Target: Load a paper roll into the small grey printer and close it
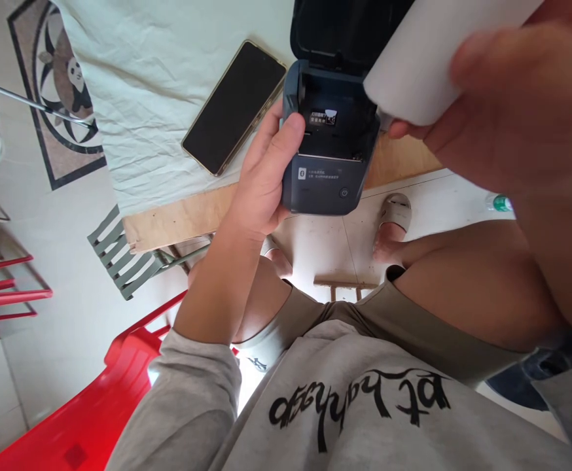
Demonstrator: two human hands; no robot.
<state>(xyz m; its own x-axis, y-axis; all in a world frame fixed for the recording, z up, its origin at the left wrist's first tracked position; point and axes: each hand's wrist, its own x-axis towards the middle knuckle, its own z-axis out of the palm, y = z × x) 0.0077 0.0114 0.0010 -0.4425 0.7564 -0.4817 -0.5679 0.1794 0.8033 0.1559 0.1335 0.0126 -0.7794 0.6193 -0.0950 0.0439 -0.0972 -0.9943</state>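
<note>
A small dark blue label printer (322,186) with several buttons or marks on its front is tilted toward me, its black lid (342,33) swung up. Inside its bare bay (335,98) I see a small printed sticker. My left hand (271,163) is closed around the printer's left side, thumb on the rim. Up at the right, my right hand (506,98), blurred, grips a white paper roll (413,72). The roll's near end is close to the printer's right edge; whether they touch I cannot tell.
A black phone (234,108) lies on the pale green cloth (153,78) over a wooden table (178,216). A red plastic chair (84,405) and a green slatted stool (124,255) stand at the left. A bottle (500,203) lies on the floor at the right.
</note>
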